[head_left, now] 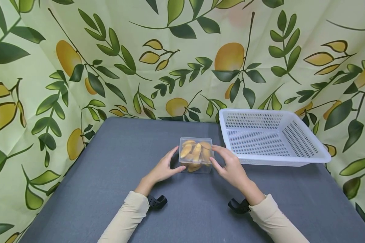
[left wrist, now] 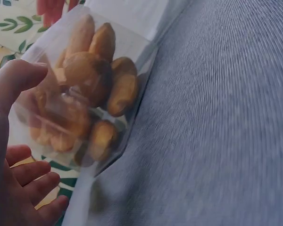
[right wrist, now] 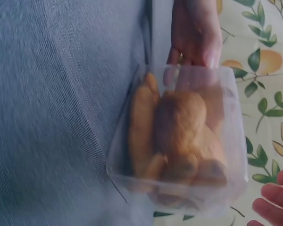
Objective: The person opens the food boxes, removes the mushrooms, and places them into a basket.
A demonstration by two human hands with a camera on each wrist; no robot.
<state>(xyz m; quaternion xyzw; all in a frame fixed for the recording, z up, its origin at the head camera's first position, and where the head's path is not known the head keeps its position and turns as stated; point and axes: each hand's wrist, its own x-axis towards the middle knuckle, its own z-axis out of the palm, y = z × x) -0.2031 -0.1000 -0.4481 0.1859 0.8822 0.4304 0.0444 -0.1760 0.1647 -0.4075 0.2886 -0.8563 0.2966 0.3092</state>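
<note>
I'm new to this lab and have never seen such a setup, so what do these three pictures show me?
There is no robot arm here, only a person's bare left hand and right hand. The widest picture comes from a camera worn on the head, looking forward and down. The other two come from cameras on the left and right wrists, each close to that hand's work. On the grey-blue table stands a clear box with yellow-brown pieces inside. A white basket sits to its right. The hands are on either side of the box, fingers spread; neither plainly grips it, and whether every fingertip touches is hard to tell.
</note>
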